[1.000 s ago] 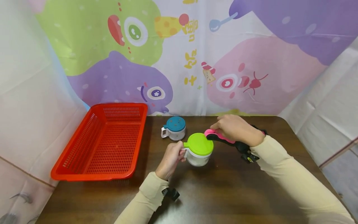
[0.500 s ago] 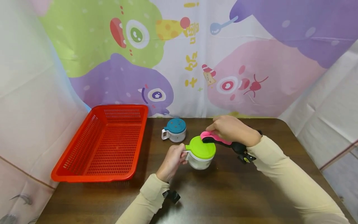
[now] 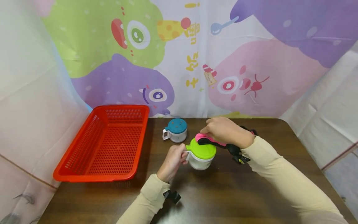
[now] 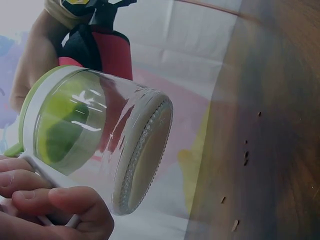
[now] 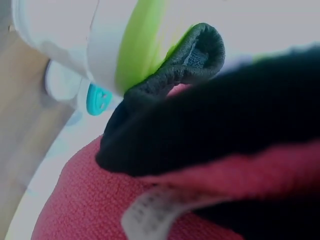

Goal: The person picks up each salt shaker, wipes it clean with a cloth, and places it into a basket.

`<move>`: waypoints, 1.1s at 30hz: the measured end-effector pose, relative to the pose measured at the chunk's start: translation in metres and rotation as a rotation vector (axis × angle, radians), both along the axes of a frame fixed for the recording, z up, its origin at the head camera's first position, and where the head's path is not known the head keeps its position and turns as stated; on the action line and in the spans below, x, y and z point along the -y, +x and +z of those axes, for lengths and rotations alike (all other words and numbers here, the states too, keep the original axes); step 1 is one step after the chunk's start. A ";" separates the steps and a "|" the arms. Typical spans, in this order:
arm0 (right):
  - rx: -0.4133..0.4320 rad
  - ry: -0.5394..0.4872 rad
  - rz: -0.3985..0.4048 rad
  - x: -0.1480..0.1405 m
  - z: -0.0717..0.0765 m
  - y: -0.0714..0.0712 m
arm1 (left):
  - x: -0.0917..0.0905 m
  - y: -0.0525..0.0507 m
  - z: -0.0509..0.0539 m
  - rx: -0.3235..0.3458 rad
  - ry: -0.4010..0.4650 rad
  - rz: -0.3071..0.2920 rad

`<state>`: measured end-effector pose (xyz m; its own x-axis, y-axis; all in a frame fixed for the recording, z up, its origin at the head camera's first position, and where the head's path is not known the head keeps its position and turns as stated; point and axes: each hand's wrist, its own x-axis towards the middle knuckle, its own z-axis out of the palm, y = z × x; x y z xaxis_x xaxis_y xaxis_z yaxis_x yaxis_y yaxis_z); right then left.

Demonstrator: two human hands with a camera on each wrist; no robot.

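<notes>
Backdrop [image 3: 181, 59], yellow lettering [image 3: 193, 83] | left hand [image 3: 171, 161] grips jar handle [image 4: 52, 175] | right hand [image 3: 226, 131] clutches pink cloth [image 5: 85, 192], white tag [image 5: 150, 215] blurred

Left hand [image 3: 172, 160] grips, fingers [image 4: 80, 200] curled; left forearm [image 3: 145, 199] reaches forward. Right hand [image 3: 223, 130], farther forward, pinches, knuckles up; right forearm [image 3: 285, 174] slants inward from right.

Cartoon-print backdrop [image 3: 193, 71] is filling upper frame; pale sheets [image 3: 30, 77] are hanging at left and right; brown wood-grain table [image 3: 237, 193] is spanning lower frame, catching glare [image 3: 190, 213] bottom centre
</notes>
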<state>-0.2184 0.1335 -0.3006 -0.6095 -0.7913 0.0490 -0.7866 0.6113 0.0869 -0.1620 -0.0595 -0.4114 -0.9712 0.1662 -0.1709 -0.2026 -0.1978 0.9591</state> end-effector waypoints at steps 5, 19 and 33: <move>0.020 0.048 -0.031 0.007 0.000 0.005 | 0.000 0.001 0.000 0.014 -0.010 -0.001; -0.038 0.033 0.058 0.013 0.003 0.020 | -0.003 -0.001 -0.001 0.009 -0.026 -0.022; -0.151 -0.026 0.170 0.009 -0.004 0.037 | -0.003 -0.002 -0.005 0.020 -0.016 -0.008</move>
<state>-0.1811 0.1246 -0.3042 -0.4516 -0.8793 0.1511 -0.8577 0.4745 0.1977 -0.1641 -0.0562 -0.4161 -0.9662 0.1712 -0.1929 -0.2233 -0.1805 0.9579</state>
